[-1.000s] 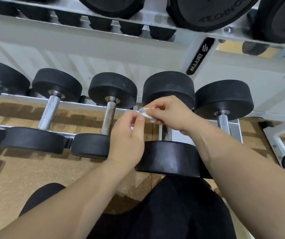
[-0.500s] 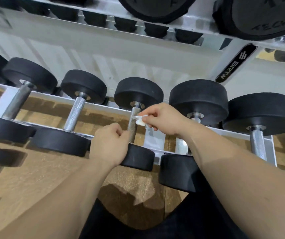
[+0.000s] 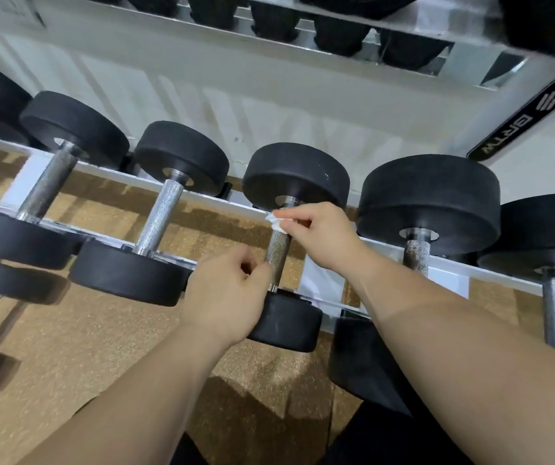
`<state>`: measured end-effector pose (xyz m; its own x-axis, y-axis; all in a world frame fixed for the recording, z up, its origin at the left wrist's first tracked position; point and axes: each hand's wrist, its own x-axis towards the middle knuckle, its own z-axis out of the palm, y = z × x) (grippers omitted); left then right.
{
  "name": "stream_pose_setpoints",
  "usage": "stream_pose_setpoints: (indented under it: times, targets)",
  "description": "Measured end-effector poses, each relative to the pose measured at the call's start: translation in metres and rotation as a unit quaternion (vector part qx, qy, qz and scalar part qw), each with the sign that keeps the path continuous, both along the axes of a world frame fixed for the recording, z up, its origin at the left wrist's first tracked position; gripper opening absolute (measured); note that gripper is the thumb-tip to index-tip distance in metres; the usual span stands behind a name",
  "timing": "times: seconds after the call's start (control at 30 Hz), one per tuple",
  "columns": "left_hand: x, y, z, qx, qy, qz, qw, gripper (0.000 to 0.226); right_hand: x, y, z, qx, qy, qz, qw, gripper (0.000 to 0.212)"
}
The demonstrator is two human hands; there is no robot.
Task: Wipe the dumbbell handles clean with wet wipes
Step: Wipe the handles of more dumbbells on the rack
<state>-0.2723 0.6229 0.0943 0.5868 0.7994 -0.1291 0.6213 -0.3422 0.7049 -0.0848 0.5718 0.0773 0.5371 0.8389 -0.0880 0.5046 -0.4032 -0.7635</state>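
A black dumbbell with a knurled steel handle (image 3: 277,253) lies on the rack, its far head (image 3: 296,176) up and its near head (image 3: 289,323) toward me. My right hand (image 3: 319,233) pinches a small crumpled white wet wipe (image 3: 275,221) against the top of that handle, just below the far head. My left hand (image 3: 229,297) sits over the near head with curled fingers. Its thumb lies beside the handle's lower end, not wrapped round it.
More black dumbbells lie alongside: one to the left (image 3: 160,216), a bigger one to the right (image 3: 428,203), others beyond. They rest on white rack rails (image 3: 118,172). An upper shelf (image 3: 336,25) of weights hangs overhead. Brown speckled floor (image 3: 84,347) lies below.
My view and both hands shifted left from the bigger dumbbell to this smaller one. My left hand let go of the wipe and dropped to the near head; my right hand kept the wipe.
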Motion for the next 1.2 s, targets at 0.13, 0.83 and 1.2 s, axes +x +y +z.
stream_pose_setpoints:
  times: [0.13, 0.83, 1.2]
  targets:
    - [-0.001, 0.001, 0.001, -0.022, 0.006, 0.0, 1.0, 0.023, 0.001, 0.002, -0.003, 0.0, 0.003, -0.002, 1.0, 0.021]
    - [-0.003, 0.014, 0.002, -0.131, -0.061, -0.03, 0.989, 0.027, 0.004, 0.004, 0.005, -0.043, -0.05, 0.052, 0.997, 0.023]
    - [-0.015, 0.046, -0.034, -0.213, -0.159, -0.156, 0.951, 0.026, -0.046, -0.011, 0.018, -0.129, -0.085, 0.054, 0.987, 0.019]
